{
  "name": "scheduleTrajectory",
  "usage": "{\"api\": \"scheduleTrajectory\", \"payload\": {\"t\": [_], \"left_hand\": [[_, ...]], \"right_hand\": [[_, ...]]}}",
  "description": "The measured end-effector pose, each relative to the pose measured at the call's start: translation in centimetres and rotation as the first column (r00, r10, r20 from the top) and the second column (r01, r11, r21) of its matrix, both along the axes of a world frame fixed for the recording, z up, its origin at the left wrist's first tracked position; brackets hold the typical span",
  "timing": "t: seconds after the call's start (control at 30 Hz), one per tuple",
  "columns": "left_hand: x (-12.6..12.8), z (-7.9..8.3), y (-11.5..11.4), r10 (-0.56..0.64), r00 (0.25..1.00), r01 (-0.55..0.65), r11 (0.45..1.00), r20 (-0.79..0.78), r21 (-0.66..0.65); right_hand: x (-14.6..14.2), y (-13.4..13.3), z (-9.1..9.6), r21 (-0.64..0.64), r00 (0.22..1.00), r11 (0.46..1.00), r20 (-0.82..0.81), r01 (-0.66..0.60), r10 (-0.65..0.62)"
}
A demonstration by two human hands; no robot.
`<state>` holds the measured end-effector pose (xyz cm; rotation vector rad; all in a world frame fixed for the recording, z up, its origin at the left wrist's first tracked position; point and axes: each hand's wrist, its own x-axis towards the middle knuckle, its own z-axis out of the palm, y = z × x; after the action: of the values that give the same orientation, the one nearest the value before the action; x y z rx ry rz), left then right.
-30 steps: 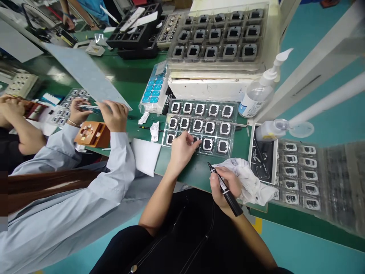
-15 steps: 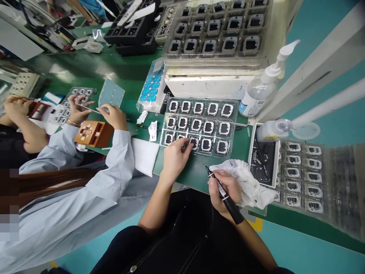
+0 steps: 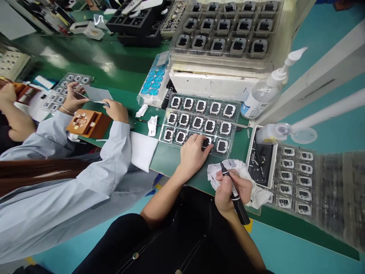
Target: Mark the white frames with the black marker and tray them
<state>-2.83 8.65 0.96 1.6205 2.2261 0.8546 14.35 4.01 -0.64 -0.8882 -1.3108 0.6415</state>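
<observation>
My left hand reaches over the front row of a clear plastic tray. Its thumb and index finger are bent around a white frame with a black centre, which still sits in its pocket; part of it is hidden. Similar white frames fill the other visible pockets. In my right hand is a black marker pen, uncapped, its tip pointing up and away from me. That hand rests over a crumpled white cloth, just right of the tray.
Behind the tray, a white foam block bears another filled tray. A pump bottle and a small bottle stand right. More trays lie beyond an open box. A co-worker's hands work left, near an orange block.
My left hand has shifted right along the front row, from one white frame to the neighbouring one. My right hand, holding the marker pen, has moved slightly right. The co-worker has lifted a pale sheet.
</observation>
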Motion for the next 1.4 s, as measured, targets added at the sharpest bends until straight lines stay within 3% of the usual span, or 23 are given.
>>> {"api": "scheduleTrajectory", "payload": {"t": [0.33, 0.6, 0.7, 0.77, 0.83, 0.9, 1.0, 1.2, 1.3, 1.4], "left_hand": [[-1.4, -0.1, -0.1, -0.08, 0.995, 0.08, 0.997, 0.062, -0.001], [-0.7, -0.2, -1.0, -0.142, 0.957, 0.106, 0.983, 0.254, 0.15], [0.0, 0.2, -2.4, -0.219, 0.881, 0.086, 0.946, 0.419, 0.313], [0.3, 0.3, -3.9, -0.247, 0.778, 0.006, 0.922, 0.577, 0.387], [0.2, 0.2, -5.5, -0.224, 0.646, -0.059, 0.939, 0.73, 0.34], [-0.3, -0.2, -6.7, -0.152, 0.573, -0.039, 0.976, 0.806, 0.213], [-1.5, -0.8, -7.0, -0.075, 0.596, 0.009, 0.996, 0.8, 0.087], [-3.5, -1.1, -4.3, -0.1, 0.579, 0.029, 0.994, 0.809, 0.101], [-3.7, -0.9, -4.0, -0.114, 0.539, 0.042, 0.993, 0.834, 0.109], [-3.2, -0.8, -4.8, -0.1, 0.416, 0.029, 0.995, 0.904, 0.097]], "right_hand": [[-0.3, 0.3, -0.2, 0.004, 0.999, 1.0, -0.041, 0.021, -0.021], [-0.3, -0.1, -0.2, -0.041, 1.0, 0.999, 0.011, 0.015, -0.015], [-0.2, -0.2, -0.2, -0.052, 1.0, 0.999, 0.022, 0.005, -0.004], [-0.2, -0.3, -0.2, -0.053, 1.0, 0.999, 0.019, 0.005, -0.004], [-0.2, -0.3, -0.2, -0.051, 1.0, 0.999, 0.015, 0.012, -0.012], [-0.1, -0.3, -0.2, -0.05, 1.0, 0.999, 0.015, 0.021, -0.02], [0.0, -0.3, -0.3, -0.05, 1.0, 0.999, 0.023, 0.018, -0.017], [0.2, -0.5, -0.4, -0.069, 0.998, 0.997, 0.061, 0.035, -0.03], [0.3, -0.4, -0.7, -0.086, 0.997, 0.995, 0.071, 0.041, -0.035], [0.3, -0.2, -1.0, -0.087, 0.996, 0.995, 0.073, 0.051, -0.045]]}}
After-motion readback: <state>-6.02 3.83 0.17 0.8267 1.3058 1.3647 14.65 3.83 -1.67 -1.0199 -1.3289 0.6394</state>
